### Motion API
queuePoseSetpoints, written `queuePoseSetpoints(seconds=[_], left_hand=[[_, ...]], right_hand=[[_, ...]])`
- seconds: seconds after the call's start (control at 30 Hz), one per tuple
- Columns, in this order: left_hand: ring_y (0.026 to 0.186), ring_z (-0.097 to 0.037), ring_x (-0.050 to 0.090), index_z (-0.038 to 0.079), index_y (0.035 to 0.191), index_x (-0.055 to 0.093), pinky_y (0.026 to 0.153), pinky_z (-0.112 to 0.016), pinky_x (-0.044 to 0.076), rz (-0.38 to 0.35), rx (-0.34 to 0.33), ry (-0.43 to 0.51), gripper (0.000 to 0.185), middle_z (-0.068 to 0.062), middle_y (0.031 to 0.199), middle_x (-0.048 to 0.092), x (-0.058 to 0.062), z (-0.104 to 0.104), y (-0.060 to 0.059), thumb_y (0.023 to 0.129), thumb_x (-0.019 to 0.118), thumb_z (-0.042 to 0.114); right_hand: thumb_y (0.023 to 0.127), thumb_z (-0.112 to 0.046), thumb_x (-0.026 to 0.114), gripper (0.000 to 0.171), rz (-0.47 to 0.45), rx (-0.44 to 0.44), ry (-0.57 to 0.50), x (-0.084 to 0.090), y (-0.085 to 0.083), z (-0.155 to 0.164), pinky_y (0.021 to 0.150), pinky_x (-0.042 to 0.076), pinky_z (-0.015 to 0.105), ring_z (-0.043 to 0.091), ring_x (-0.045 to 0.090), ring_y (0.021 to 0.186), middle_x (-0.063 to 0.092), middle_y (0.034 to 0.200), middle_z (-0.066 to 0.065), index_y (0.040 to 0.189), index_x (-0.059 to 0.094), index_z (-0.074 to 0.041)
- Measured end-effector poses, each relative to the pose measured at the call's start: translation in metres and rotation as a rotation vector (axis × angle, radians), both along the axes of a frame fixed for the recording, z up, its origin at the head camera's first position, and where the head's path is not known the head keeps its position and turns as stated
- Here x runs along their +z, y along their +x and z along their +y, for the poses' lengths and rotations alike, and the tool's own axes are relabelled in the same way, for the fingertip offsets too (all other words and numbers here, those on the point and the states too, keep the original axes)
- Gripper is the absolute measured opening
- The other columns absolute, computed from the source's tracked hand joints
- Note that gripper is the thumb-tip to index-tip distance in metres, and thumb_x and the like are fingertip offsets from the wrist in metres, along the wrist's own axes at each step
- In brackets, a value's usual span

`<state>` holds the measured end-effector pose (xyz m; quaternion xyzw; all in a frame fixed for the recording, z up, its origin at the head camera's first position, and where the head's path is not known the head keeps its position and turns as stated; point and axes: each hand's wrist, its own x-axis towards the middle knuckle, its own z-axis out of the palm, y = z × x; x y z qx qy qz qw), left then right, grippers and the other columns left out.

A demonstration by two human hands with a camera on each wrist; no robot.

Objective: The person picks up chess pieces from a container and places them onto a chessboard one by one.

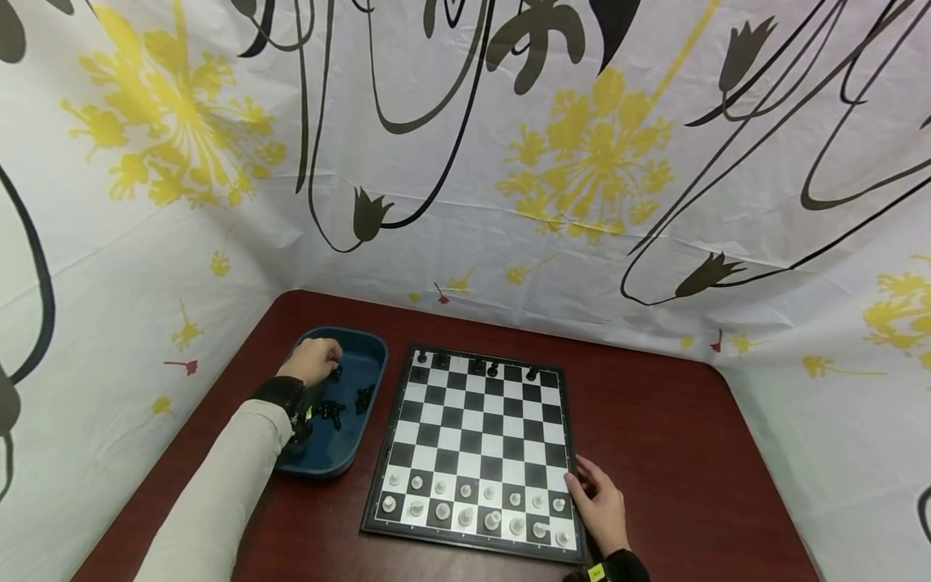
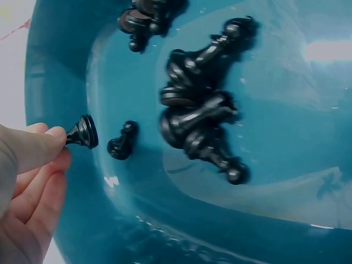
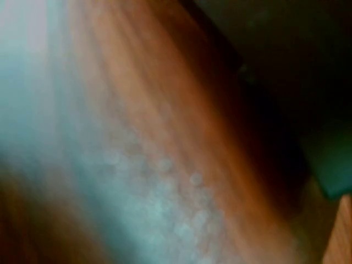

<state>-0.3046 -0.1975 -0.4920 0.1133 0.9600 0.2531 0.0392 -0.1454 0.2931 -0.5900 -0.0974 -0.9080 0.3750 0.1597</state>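
Note:
Over the far left part of the blue tray, my left hand pinches a black chess piece between thumb and fingers. Its base shows in the left wrist view; its top is hidden by the fingertips. Beneath it a small black pawn lies on its side, beside a heap of black pieces. My right hand rests at the right edge of the chessboard, thumb near its border, holding no piece. The right wrist view is too blurred to show that hand's work.
White pieces stand in two rows along the board's near side. Several black pieces stand on its far row. The dark red table is enclosed by a flowered white curtain at the back and sides.

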Motion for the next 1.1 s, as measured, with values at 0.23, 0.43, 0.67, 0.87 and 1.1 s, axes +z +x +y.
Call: queuePoseSetpoints(seconds=[0.23,0.43,0.67,0.87,1.1], left_hand=[[0.084,-0.027,0.06,-0.001,0.096,0.063,0.07,-0.039,0.049,0.018,-0.04,-0.005,0.014,-0.014,0.091,0.063,0.018,0.013,-0.011,0.082,0.062,0.002],[0.079,-0.024,0.059,0.001,0.091,0.064,0.066,-0.037,0.048,0.043,-0.076,-0.064,0.01,-0.012,0.089,0.062,0.04,0.03,-0.025,0.081,0.063,0.001],[0.082,-0.023,0.058,0.003,0.091,0.065,0.071,-0.038,0.047,0.069,-0.09,-0.035,0.01,-0.01,0.088,0.063,0.053,0.058,-0.035,0.081,0.064,0.003],[0.084,-0.022,0.059,0.004,0.092,0.066,0.074,-0.037,0.048,0.069,-0.119,-0.037,0.011,-0.008,0.09,0.063,0.051,0.089,-0.044,0.081,0.063,0.004],[0.084,-0.021,0.058,0.003,0.096,0.066,0.072,-0.035,0.048,0.05,-0.16,-0.037,0.014,-0.009,0.093,0.063,0.059,0.127,-0.049,0.083,0.061,0.003]], right_hand=[[0.079,-0.022,0.07,0.036,-0.016,0.003,-0.014,-0.001,-0.001,0.001,0.057,0.043,0.022,0.003,0.051,0.064,0.068,0.088,0.004,0.111,0.064,-0.007],[0.079,-0.022,0.071,0.036,-0.016,0.013,-0.03,0.0,0.0,0.001,0.057,0.043,0.022,0.004,0.051,0.064,0.068,0.088,0.004,0.111,0.064,-0.007],[0.079,-0.025,0.07,0.038,-0.031,0.011,-0.019,0.003,0.0,0.003,0.058,0.042,0.022,0.003,0.05,0.065,0.067,0.089,0.004,0.111,0.063,-0.007],[0.078,-0.023,0.071,0.037,-0.018,0.004,-0.032,0.004,0.001,0.004,0.057,0.042,0.021,0.003,0.05,0.063,0.067,0.088,0.003,0.11,0.064,-0.008],[0.078,-0.022,0.072,0.036,-0.018,0.006,-0.033,0.005,0.001,0.001,0.058,0.042,0.021,0.003,0.05,0.063,0.067,0.087,0.001,0.11,0.064,-0.009]])
